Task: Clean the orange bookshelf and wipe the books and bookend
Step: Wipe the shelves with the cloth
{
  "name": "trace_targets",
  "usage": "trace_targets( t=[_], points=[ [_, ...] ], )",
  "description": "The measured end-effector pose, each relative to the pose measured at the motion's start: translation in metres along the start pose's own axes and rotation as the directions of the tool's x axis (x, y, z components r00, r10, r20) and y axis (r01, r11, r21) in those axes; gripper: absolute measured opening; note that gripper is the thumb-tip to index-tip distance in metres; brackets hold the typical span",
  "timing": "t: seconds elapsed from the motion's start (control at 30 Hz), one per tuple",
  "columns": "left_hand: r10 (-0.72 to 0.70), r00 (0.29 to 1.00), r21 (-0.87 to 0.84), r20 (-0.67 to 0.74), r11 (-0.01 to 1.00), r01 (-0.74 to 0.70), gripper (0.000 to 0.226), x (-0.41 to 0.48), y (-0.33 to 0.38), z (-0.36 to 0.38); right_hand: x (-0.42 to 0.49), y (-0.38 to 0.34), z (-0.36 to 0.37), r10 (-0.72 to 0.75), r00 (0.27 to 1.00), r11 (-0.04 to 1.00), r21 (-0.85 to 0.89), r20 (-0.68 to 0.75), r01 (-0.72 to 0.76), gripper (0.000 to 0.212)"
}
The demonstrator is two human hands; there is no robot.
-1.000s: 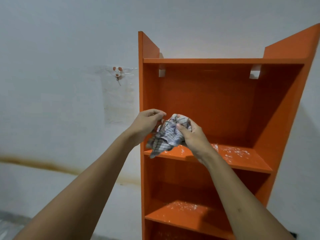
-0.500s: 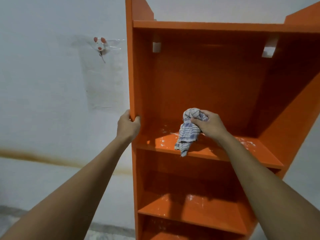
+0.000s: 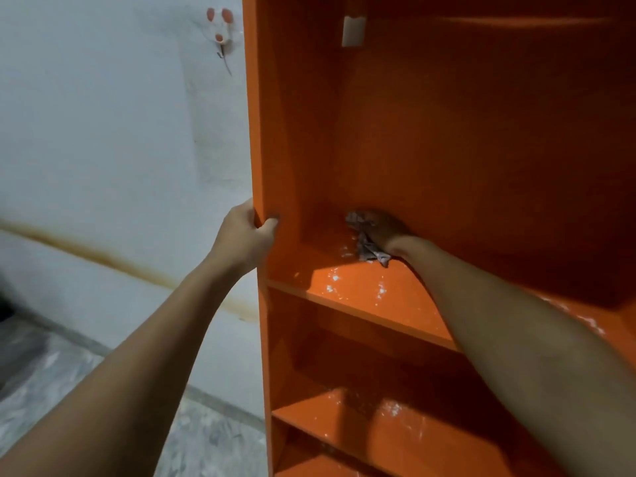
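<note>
Left hand (image 3: 246,232) grips the bookshelf (image 3: 275,132) edge; right hand (image 3: 383,228) clutches the cloth (image 3: 368,247) far back. Dust (image 3: 332,284) speckles the shelves, so wiping looks barely begun

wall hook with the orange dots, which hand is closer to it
Left. The left hand grips the bookshelf's side panel below the wall hook; the right hand holds the cloth farther right, inside the shelf.

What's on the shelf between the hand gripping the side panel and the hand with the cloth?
Only bare, shadowed shelf board lies between the left hand and the cloth under the right hand, seen in the head view.
</note>
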State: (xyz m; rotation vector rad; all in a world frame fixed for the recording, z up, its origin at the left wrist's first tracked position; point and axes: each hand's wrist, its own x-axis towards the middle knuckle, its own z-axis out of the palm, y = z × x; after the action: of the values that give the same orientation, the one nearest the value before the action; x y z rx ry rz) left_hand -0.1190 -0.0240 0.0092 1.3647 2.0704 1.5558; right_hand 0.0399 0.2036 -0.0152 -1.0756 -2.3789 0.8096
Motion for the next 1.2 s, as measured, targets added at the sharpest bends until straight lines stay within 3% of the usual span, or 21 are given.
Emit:
trace_targets(
  t=[0.23,0.37,0.53,0.63,0.73,0.8,0.87,1.03,1.1,1.2],
  points=[
    [-0.022,1.0,-0.004,-0.002,1.0,0.022,0.046,-0.006,0.005,-0.001,-0.007,-0.004,0.014,-0.017,0.987,0.996,-0.086,0.161,0.031,0.049],
    [-0.025,1.0,0.004,0.009,1.0,0.025,0.046,-0.007,0.006,-0.001,-0.022,-0.028,0.038,-0.036,0.965,0.939,-0.322,0.261,0.122,0.06],
    [0.0,1.0,0.004,0.019,1.0,0.0,0.044,-0.008,0.006,-0.003,-0.065,-0.056,0.052,-0.401,0.871,0.898,-0.069,0.285,0.435,0.038],
    [0.018,1.0,0.01,0.02,1.0,-0.018,0.041,-0.009,0.007,-0.004,-0.091,-0.069,0.061,-0.438,0.849,0.888,-0.005,0.295,0.459,0.025],
    [0.031,1.0,0.008,0.005,0.999,-0.031,0.028,-0.01,0.008,-0.003,-0.124,-0.083,0.065,-0.566,0.771,0.816,0.068,0.293,0.573,0.038],
    [0.019,1.0,0.009,-0.001,1.0,-0.019,0.032,-0.01,0.01,-0.004,-0.139,-0.089,0.062,-0.607,0.734,0.788,0.109,0.304,0.607,0.049],
    [0.01,1.0,-0.001,0.016,1.0,-0.01,0.034,-0.01,0.011,-0.007,-0.145,-0.096,0.05,-0.572,0.78,0.82,0.197,0.254,0.538,0.052],
    [0.028,0.999,0.005,0.027,1.0,-0.029,0.021,-0.011,0.007,-0.007,-0.107,-0.093,-0.01,-0.362,0.93,0.872,0.331,-0.057,0.36,0.039],
    [0.022,1.0,-0.014,0.01,1.0,-0.022,0.017,-0.01,0.006,-0.005,-0.082,-0.084,-0.026,-0.269,0.957,0.914,0.286,-0.106,0.288,0.033],
    [0.008,1.0,-0.02,0.006,1.0,-0.008,0.034,-0.009,0.006,-0.002,-0.042,-0.065,-0.037,-0.165,0.975,0.982,0.069,-0.146,0.177,0.033]
  ],
)
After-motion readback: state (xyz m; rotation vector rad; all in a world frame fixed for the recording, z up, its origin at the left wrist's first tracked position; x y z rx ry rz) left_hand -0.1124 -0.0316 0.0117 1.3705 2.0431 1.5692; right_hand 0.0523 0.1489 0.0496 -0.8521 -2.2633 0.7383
